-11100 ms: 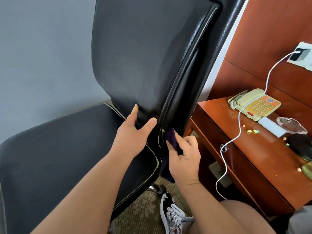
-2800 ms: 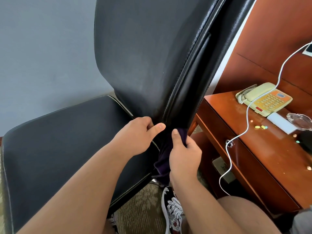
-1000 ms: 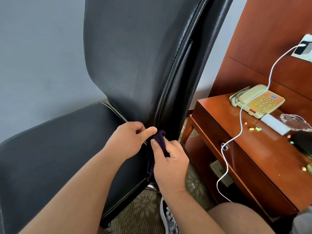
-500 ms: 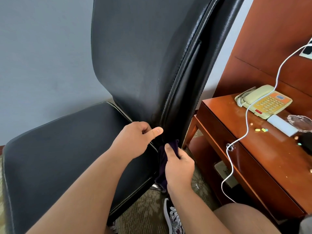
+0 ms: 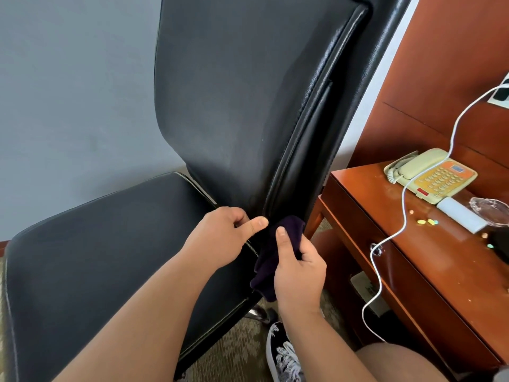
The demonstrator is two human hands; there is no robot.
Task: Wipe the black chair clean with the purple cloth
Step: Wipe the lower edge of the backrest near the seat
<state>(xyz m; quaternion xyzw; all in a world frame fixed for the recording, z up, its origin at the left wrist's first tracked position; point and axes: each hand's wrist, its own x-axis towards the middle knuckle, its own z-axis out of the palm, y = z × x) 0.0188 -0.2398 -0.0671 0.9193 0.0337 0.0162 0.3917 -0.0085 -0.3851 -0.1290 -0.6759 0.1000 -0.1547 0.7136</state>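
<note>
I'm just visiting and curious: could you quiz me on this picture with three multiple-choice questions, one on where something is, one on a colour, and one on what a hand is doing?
1. Where is the purple cloth?
A. on the desk
B. against the lower side edge of the black chair backrest
C. on the floor

2. What colour is the telephone keypad panel?
A. green
B. orange
C. black

3. What is the right hand doing?
A. gripping the cloth
B. lying flat on the seat
C. lifting the handset

Answers: B, the cloth is pressed to the backrest's edge just above the seat; B, the keys sit on an orange panel; A, its thumb and fingers curl round the cloth.
</note>
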